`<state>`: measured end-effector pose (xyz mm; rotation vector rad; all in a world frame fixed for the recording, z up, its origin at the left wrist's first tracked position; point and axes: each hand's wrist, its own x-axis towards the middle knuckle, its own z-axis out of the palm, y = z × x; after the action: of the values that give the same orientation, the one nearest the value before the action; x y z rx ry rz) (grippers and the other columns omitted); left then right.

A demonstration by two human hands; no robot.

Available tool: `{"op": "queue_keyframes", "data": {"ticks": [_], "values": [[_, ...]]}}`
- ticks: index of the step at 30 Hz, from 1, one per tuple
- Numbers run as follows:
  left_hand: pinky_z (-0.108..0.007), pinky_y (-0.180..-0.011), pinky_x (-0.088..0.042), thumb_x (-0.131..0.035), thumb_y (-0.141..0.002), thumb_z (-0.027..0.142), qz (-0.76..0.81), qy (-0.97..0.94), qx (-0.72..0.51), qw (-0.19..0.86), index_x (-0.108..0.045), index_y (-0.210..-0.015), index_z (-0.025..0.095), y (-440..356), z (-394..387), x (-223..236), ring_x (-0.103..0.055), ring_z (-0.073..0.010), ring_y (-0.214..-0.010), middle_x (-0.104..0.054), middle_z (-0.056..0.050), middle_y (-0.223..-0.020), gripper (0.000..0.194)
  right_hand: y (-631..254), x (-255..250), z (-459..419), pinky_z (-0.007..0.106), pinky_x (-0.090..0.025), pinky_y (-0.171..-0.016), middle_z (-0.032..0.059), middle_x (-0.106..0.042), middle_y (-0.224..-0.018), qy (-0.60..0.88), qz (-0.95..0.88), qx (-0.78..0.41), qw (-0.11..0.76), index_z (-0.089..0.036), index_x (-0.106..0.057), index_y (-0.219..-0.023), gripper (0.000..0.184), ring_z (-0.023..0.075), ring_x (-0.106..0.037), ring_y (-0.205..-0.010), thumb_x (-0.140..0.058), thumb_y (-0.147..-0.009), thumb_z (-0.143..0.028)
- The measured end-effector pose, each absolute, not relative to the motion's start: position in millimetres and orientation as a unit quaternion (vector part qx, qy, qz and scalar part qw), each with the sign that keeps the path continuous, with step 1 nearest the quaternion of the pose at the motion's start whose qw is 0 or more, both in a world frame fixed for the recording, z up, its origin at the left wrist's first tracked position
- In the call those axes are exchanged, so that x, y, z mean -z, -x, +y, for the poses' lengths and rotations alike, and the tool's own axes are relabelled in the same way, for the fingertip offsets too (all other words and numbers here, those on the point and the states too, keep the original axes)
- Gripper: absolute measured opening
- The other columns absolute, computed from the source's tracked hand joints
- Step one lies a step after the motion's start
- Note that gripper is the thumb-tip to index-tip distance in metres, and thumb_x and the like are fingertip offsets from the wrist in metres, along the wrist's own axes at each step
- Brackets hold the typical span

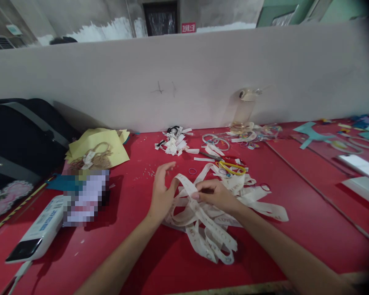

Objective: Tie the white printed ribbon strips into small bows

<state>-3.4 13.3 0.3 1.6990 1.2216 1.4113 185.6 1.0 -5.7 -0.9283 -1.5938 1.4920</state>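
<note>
A tangle of cream printed ribbon [212,229] lies on the red table [147,262] in front of me. My left hand [161,192] stands on its edge beside the ribbon, fingers stretched upward, the thumb pressing one ribbon strip. My right hand [217,194] is closed in a pinch on the same strip of ribbon, just right of the left hand. Yellow-handled scissors [230,166] lie just beyond the right hand.
A heap of small white ribbon bows [174,143] sits further back, with thin hair ties [217,141] and a clear bottle [244,110] by the grey partition. Yellow paper sheets [98,149], a black bag [21,135] and a white power bank [38,233] lie left. Teal paper cutouts [310,133] lie right.
</note>
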Motion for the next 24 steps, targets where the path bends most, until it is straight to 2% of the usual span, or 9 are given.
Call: {"op": "queue_keyframes", "data": {"ticks": [4,7,9,13,16,19,22,24], "values": [[-0.027,-0.081,-0.04,-0.059,-0.082,0.024,0.512,-0.569,-0.577,0.285,-0.051,-0.101,0.022,7,17,3,-0.049,-0.0143,-0.085,-0.05,-0.001,-0.093,0.021,-187,10,5,0.019,-0.03,-0.044,-0.0051,-0.047,-0.051,0.36,-0.534,-0.619,0.45,-0.014,-0.062,-0.066,0.028,0.0057,-0.039,-0.047,-0.071,-0.074,-0.039],[-0.023,-0.075,-0.04,-0.06,-0.082,0.024,0.491,-0.558,-0.585,0.324,-0.048,-0.09,0.021,5,14,0,-0.046,-0.0115,-0.076,-0.045,0.002,-0.082,0.014,-186,10,6,0.019,-0.032,-0.04,-0.0023,-0.056,-0.051,0.341,-0.471,-0.664,0.47,-0.015,-0.061,-0.067,0.027,0.0067,-0.043,-0.042,-0.071,-0.074,-0.039],[-0.023,-0.075,-0.041,-0.06,-0.082,0.025,0.45,-0.567,-0.561,0.4,-0.049,-0.088,0.021,1,11,-2,-0.048,-0.0107,-0.075,-0.046,0.002,-0.081,0.013,-184,8,4,0.018,-0.031,-0.037,0.0007,-0.064,-0.059,0.323,-0.464,-0.675,0.474,-0.015,-0.061,-0.069,0.026,0.0057,-0.044,-0.038,-0.069,-0.077,-0.038],[-0.024,-0.074,-0.046,-0.059,-0.082,0.03,0.372,-0.525,-0.431,0.633,-0.056,-0.089,0.019,-9,6,1,-0.057,-0.0135,-0.082,-0.059,-0.002,-0.088,0.014,-183,3,0,0.018,-0.023,-0.032,0.0043,-0.072,-0.079,0.295,-0.488,-0.685,0.454,-0.017,-0.061,-0.082,0.022,0.0013,-0.035,-0.029,-0.063,-0.082,-0.038],[-0.028,-0.076,-0.048,-0.063,-0.079,0.03,0.357,-0.444,-0.367,0.735,-0.062,-0.098,0.018,-10,5,9,-0.061,-0.0154,-0.081,-0.064,-0.004,-0.087,0.023,-183,1,-3,0.019,-0.027,-0.035,0.0018,-0.071,-0.073,0.275,-0.511,-0.694,0.426,-0.018,-0.059,-0.087,0.021,0.0012,-0.033,-0.028,-0.061,-0.084,-0.038],[-0.028,-0.071,-0.048,-0.064,-0.077,0.028,0.333,-0.421,-0.363,0.762,-0.064,-0.086,0.016,-8,5,13,-0.062,-0.014,-0.07,-0.064,-0.004,-0.075,0.015,-183,0,-3,0.019,-0.033,-0.04,-0.0035,-0.064,-0.057,0.27,-0.533,-0.693,0.403,-0.018,-0.058,-0.09,0.023,0.004,-0.037,-0.032,-0.06,-0.084,-0.04],[-0.028,-0.059,-0.047,-0.058,-0.082,0.03,0.28,-0.407,-0.318,0.809,-0.061,-0.082,0.016,-5,5,9,-0.052,-0.0097,-0.05,-0.055,0.0,-0.061,0.015,-183,0,0,0.018,-0.028,-0.038,-0.0033,-0.064,-0.064,0.28,-0.544,-0.685,0.396,-0.018,-0.056,-0.092,0.024,0.0026,-0.034,-0.034,-0.058,-0.085,-0.041],[-0.022,-0.049,-0.039,-0.058,-0.081,0.029,0.275,-0.392,-0.284,0.831,-0.06,-0.082,0.016,-4,3,5,-0.038,-0.0052,-0.042,-0.048,0.003,-0.057,0.012,-183,-1,1,0.017,-0.024,-0.036,-0.0018,-0.065,-0.073,0.287,-0.552,-0.675,0.397,-0.018,-0.056,-0.093,0.024,0.0016,-0.032,-0.035,-0.057,-0.086,-0.041]]}}
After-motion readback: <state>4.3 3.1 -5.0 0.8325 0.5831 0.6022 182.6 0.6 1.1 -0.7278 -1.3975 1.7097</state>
